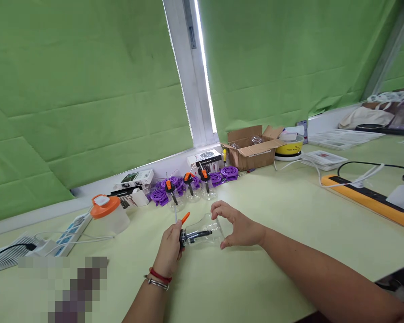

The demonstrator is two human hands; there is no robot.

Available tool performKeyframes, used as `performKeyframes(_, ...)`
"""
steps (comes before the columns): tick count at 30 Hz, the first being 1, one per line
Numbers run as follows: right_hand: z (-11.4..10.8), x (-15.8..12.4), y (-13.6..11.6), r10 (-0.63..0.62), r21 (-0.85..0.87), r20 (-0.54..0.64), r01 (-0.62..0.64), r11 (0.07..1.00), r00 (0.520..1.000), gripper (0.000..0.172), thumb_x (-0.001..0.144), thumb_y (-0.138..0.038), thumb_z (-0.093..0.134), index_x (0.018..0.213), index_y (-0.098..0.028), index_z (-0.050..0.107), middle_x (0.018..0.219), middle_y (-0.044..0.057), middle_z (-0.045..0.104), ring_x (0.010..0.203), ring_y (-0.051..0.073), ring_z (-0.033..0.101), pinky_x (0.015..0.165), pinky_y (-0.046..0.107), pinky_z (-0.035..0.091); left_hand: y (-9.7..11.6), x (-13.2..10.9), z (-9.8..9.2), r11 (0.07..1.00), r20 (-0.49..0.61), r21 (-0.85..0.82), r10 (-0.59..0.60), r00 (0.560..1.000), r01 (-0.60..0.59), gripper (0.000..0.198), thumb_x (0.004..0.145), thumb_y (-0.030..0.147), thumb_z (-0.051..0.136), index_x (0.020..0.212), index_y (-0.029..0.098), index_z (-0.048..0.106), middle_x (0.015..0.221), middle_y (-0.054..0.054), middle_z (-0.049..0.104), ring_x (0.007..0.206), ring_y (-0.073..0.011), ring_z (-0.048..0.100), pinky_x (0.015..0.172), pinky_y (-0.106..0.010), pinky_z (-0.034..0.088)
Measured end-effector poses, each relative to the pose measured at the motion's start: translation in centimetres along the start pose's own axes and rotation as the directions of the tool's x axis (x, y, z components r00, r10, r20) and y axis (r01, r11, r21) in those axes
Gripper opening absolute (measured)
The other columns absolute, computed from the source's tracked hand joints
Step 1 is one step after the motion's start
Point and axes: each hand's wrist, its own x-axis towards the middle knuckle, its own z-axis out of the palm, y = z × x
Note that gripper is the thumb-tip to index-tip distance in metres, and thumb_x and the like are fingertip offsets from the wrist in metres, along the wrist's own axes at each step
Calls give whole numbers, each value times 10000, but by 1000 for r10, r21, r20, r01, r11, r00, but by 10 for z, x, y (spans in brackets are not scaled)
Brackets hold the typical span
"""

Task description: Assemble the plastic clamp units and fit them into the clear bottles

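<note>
A clear, flask-shaped bottle (pixel 207 229) lies on its side between my two hands, just over the table. My left hand (pixel 170 244) is wrapped round its black cap, from which an orange lever (pixel 186 218) sticks up. A dark curved piece (pixel 198 236) shows through the wall inside the bottle. At the wide base, my right hand (pixel 237 225) grips the bottle with thumb and fingers on opposite sides. Beyond them stand three similar bottles (pixel 208 192) with black and orange caps, beside several purple round plastic parts (pixel 229 172).
White printed boxes (pixel 136 179), a screwdriver with a yellow handle (pixel 225 157) and an open cardboard box (pixel 254 152) line the back. An orange-lidded jug (pixel 116 217) and a white power strip (pixel 73 233) are left. An orange power strip (pixel 373 199) with cables lies right.
</note>
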Motion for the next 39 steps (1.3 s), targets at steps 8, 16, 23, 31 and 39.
performKeyframes(8, 3, -1, 10, 137, 182, 5, -136, 974, 991, 678, 515, -329, 843, 1067, -232, 462, 1103, 44, 415, 1005, 180, 446, 890, 349, 431, -2, -1, 5, 1000, -32, 14, 15, 999, -15, 419, 791, 608, 433, 637, 225, 365, 515, 81, 326, 385, -84, 365, 352, -190, 193)
performKeyframes(16, 5, -2, 14, 366, 385, 127, -386, 838, 922, 542, 624, -388, 791, 998, -206, 443, 897, -6, 437, 728, 96, 461, 629, 246, 480, -2, -2, 6, 1000, -9, -6, 10, 1000, -10, 355, 796, 536, 448, 635, 222, 410, 502, 75, 349, 373, -87, 358, 346, -190, 157)
performKeyframes(23, 9, 0, 11, 421, 521, 207, -464, 716, 883, 554, 723, -470, 695, 1130, -232, 406, 995, 22, 440, 771, 126, 554, 625, 297, 536, 0, -1, 4, 1000, -34, 8, 16, 999, -16, 376, 804, 545, 417, 609, 226, 376, 479, 79, 337, 362, -85, 354, 344, -194, 188)
performKeyframes(31, 8, -3, 5, 223, 213, 99, -239, 947, 970, 780, 574, -248, 799, 1238, -255, 389, 1200, 66, 437, 1021, 182, 503, 899, 361, 445, 6, -4, 1, 1000, -44, 25, 3, 999, -2, 379, 801, 549, 423, 605, 225, 392, 454, 74, 353, 361, -88, 348, 347, -194, 171)
performKeyframes(39, 7, 0, -11, -86, -142, 58, 94, 985, 995, 595, 582, -41, 631, 1128, -232, 495, 1321, 100, 432, 1263, 243, 381, 1036, 394, 333, 2, 2, -4, 998, 1, -36, -57, 998, 57, 399, 783, 576, 429, 597, 223, 426, 420, 77, 370, 315, -70, 275, 333, -196, 148)
